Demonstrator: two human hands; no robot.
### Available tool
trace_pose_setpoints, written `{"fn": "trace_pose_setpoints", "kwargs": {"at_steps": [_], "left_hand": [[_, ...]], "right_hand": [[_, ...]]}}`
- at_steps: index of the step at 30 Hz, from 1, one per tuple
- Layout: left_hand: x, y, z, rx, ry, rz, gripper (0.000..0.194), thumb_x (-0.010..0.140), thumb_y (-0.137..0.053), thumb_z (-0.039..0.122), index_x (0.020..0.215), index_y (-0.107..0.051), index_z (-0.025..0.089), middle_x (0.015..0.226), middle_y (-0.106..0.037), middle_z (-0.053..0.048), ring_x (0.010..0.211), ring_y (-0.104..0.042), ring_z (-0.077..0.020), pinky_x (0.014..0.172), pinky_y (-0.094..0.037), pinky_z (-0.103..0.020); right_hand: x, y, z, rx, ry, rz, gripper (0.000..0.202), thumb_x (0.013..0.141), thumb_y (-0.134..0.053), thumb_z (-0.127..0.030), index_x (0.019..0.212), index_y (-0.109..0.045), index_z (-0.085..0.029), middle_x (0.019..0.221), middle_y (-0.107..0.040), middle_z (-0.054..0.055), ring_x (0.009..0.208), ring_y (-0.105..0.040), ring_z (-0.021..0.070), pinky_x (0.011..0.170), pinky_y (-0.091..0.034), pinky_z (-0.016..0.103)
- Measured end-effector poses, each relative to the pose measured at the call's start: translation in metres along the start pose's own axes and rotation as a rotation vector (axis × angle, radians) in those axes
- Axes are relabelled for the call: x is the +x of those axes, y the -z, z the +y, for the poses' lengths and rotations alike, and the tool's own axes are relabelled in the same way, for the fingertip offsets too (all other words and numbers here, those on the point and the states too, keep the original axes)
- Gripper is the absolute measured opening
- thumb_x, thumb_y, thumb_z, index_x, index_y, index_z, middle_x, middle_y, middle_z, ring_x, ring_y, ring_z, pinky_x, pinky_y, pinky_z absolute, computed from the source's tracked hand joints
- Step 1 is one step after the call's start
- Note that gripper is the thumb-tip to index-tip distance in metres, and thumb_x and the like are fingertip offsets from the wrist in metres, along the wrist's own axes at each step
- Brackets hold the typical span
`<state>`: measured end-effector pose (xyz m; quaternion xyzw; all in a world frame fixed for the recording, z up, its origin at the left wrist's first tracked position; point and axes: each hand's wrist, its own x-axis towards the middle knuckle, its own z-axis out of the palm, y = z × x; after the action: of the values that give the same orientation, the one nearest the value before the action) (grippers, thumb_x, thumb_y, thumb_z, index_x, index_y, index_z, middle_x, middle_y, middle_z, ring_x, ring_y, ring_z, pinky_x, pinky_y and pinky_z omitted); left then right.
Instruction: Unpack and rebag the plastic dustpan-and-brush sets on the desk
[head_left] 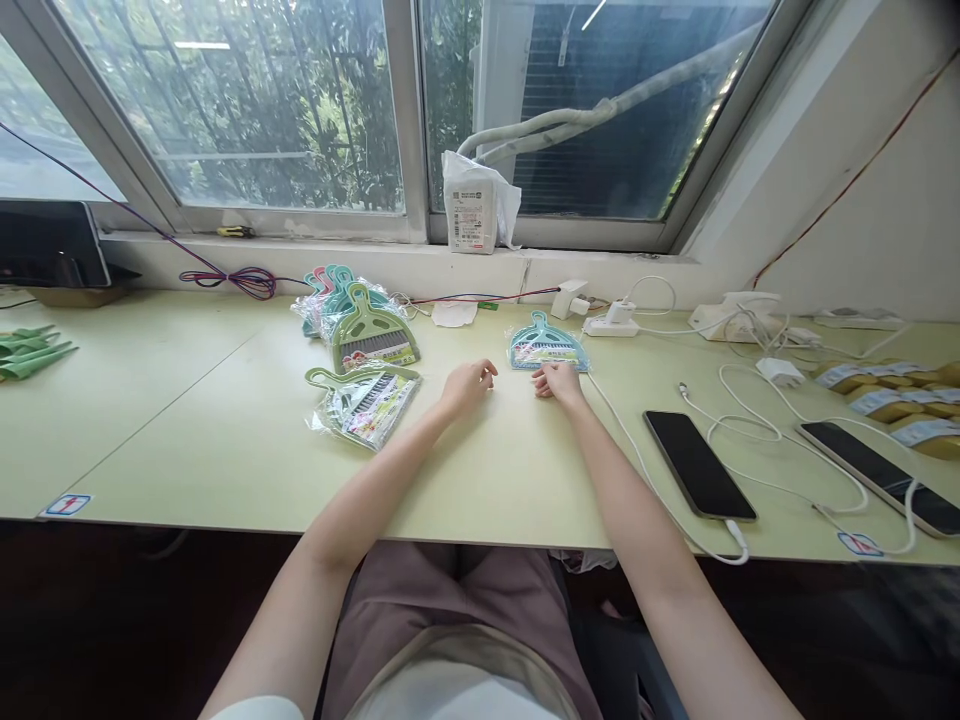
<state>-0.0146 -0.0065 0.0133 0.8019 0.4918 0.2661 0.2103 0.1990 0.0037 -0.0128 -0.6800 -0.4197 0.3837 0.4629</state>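
My left hand (470, 386) hovers or rests over the table with its fingers loosely bent, a little apart and holding nothing. My right hand (556, 381) lies at the front edge of a blue dustpan-and-brush set (548, 343) in clear wrap; its fingers curl loosely leftward, and whether they touch the wrap is unclear. Left of my left hand, a pale green wrapped dustpan-and-brush set (366, 404) lies askew. Behind it a darker green set (373, 335) leans against a pile of wrapped blue and pink sets (330, 290).
A phone (699, 464) on a white cable and a second phone (885, 475) lie to the right. Chargers and a power strip (611, 326) sit at the back. Yellow bundles (900, 400) are far right; green pieces (34, 352) and a dark screen (52, 243) are far left.
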Motion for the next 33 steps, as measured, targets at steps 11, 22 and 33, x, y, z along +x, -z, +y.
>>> {"fn": "trace_pose_setpoints", "kwargs": {"at_steps": [11,22,33], "left_hand": [[-0.065,0.086,-0.010,0.339,-0.073,0.057,0.032,0.090,-0.048,0.042,0.116,-0.063,0.029,0.124,-0.065,-0.006,0.118,-0.057,-0.0283,0.101,-0.039,-0.037],[-0.162,0.177,-0.165,0.352,0.592,0.220,0.069,0.079,-0.051,0.063,0.127,-0.060,0.015,0.131,-0.060,-0.017,0.125,-0.051,-0.0346,0.101,-0.042,-0.041],[-0.125,0.126,-0.130,-0.147,0.592,0.289,0.036,0.059,-0.071,0.043,0.084,-0.065,0.018,0.091,-0.071,-0.006,0.083,-0.066,-0.0236,0.067,-0.048,-0.029]], "right_hand": [[-0.032,-0.023,-0.009,-0.779,0.405,0.083,0.037,0.095,-0.040,-0.032,0.081,-0.073,-0.021,0.087,-0.075,0.007,0.083,-0.066,0.0188,0.072,-0.041,0.025],[-0.031,-0.029,-0.003,-0.795,0.404,0.063,0.037,0.095,-0.040,-0.034,0.085,-0.074,-0.022,0.083,-0.074,0.007,0.079,-0.064,0.0195,0.067,-0.036,0.026],[-0.034,-0.028,-0.005,-0.796,0.409,0.050,0.036,0.095,-0.040,-0.032,0.083,-0.073,-0.022,0.082,-0.074,0.006,0.080,-0.063,0.0201,0.066,-0.035,0.027]]}}
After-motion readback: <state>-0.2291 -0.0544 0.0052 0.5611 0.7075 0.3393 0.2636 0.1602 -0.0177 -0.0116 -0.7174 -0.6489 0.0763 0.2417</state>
